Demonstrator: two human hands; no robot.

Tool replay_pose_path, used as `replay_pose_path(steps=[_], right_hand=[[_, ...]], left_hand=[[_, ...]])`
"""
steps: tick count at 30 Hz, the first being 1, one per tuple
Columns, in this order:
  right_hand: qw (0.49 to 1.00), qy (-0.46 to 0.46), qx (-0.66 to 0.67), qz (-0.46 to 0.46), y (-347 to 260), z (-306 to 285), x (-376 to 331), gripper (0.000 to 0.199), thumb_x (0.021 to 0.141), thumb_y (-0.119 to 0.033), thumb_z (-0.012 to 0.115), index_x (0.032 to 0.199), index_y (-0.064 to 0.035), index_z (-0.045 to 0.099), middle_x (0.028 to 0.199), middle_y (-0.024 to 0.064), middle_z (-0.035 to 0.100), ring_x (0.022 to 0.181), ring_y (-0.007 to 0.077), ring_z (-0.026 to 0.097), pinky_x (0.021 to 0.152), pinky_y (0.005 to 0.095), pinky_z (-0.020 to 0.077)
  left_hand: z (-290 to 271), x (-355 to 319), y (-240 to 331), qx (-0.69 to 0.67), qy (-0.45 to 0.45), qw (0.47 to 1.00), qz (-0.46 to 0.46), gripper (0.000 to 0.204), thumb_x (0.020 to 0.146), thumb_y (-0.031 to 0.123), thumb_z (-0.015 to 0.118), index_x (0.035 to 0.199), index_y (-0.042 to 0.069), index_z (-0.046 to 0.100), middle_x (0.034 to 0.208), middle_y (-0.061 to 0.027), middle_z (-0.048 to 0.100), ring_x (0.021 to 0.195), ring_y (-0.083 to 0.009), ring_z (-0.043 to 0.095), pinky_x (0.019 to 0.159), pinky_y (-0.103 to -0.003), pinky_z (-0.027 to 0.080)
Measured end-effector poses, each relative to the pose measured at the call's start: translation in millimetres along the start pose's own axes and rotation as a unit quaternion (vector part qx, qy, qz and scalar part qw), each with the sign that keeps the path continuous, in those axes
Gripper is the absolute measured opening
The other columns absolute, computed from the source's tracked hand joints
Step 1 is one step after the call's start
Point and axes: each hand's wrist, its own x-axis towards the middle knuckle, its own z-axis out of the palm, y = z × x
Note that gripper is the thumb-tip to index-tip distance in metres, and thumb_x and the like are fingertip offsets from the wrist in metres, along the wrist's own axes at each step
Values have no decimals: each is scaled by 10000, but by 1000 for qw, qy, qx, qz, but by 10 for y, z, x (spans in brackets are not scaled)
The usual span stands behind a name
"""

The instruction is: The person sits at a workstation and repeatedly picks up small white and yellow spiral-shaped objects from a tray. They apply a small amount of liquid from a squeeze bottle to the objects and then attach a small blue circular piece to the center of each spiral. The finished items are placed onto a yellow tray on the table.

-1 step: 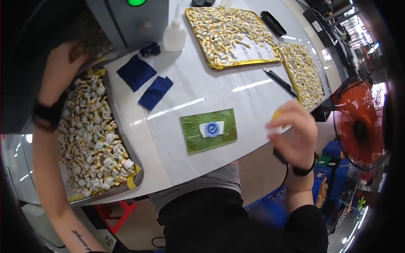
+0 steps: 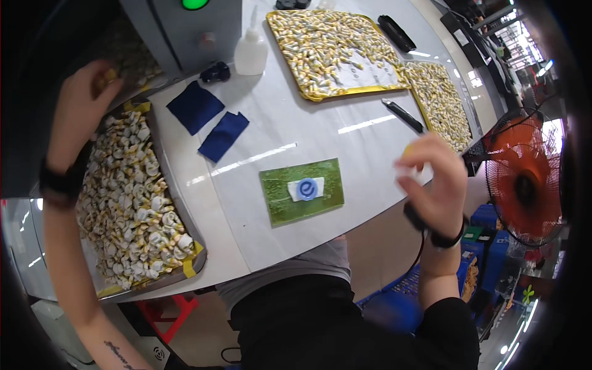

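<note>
My left hand (image 2: 80, 108) hangs over the far end of a long tray (image 2: 198, 250) heaped with small white-and-yellow pieces, beside a darker heap (image 2: 132, 68). Its thumb stands apart from the curled fingers, and yellow shows near a fingertip. Off the table's right edge is my right hand (image 2: 436, 182), slightly blurred. Its fingers bend toward the thumb around a pale bit too small to name, with yellow at a fingertip. On the table between both hands lies a green rectangular pad (image 2: 280, 213). A white patch bearing a round blue piece (image 2: 307, 189) sits on the pad.
Two trays of slender yellow-and-white pieces, a larger one (image 2: 354, 92) and a smaller one (image 2: 438, 102), stand at the back right. A black cutter (image 2: 404, 116), white squeeze bottle (image 2: 251, 55), blue cloths (image 2: 196, 108) and grey machine (image 2: 185, 34) are nearby. An orange fan (image 2: 524, 179) stands right.
The scene has shifted slightly left in view. My right hand has moved a little up and right, its fingers still bent. My left hand keeps nearly the same place.
</note>
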Motion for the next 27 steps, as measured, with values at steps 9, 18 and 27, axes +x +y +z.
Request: replay_pose_path(steps=[9, 18, 27], right_hand=[[992, -75, -95, 41, 1266, -5, 1044, 191, 811, -122, 642, 966, -12, 619, 787, 57, 606, 731, 162, 583, 657, 296, 458], [989, -76, -126, -21, 875, 240, 1060, 104, 826, -75, 599, 896, -6, 566, 722, 112, 598, 681, 245, 591, 640, 310, 475], [957, -256, 130, -33, -153, 453, 279, 123, 768, 13, 636, 882, -26, 658, 721, 76, 610, 593, 192, 584, 522, 293, 475]], left_hand=[[-528, -1330, 1265, -418, -270, 840, 217, 248, 900, 251, 581, 914, 4, 580, 805, -93, 604, 640, -129, 576, 568, -240, 443], [100, -2036, 1561, -759, -217, 603, -113, 189, 924, 140, 512, 995, -28, 560, 897, -147, 598, 756, -182, 610, 669, -294, 487], [324, -2116, 1624, -831, -138, 516, -157, 264, 940, 169, 503, 1088, -48, 479, 926, -129, 581, 779, -137, 571, 756, -295, 483]])
